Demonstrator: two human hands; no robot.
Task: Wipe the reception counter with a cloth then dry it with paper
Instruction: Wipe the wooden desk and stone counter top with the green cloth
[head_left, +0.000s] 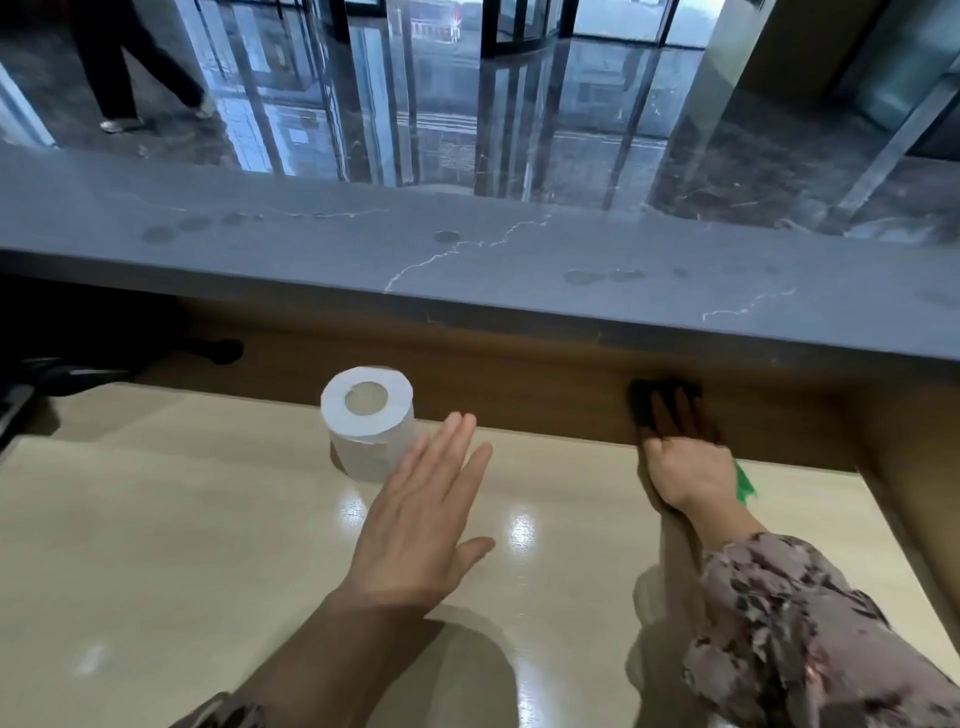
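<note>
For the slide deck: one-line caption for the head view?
Right hand presses a cloth against the wood panel under the stone counter; left hand open beside the paper roll.

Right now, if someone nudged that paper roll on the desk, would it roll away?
The paper roll stands on its flat end, so it probably slides rather than rolls. Its hollow core and the glossy desk suggest a light nudge shifts it easily. Knocked over, it could roll.

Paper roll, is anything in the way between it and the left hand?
No, nothing visible is. The paper roll stands upright on the beige desk. The open left hand is just right of it and nearer the camera, with only bare desk between. The right hand and cloth are off to the right.
</note>
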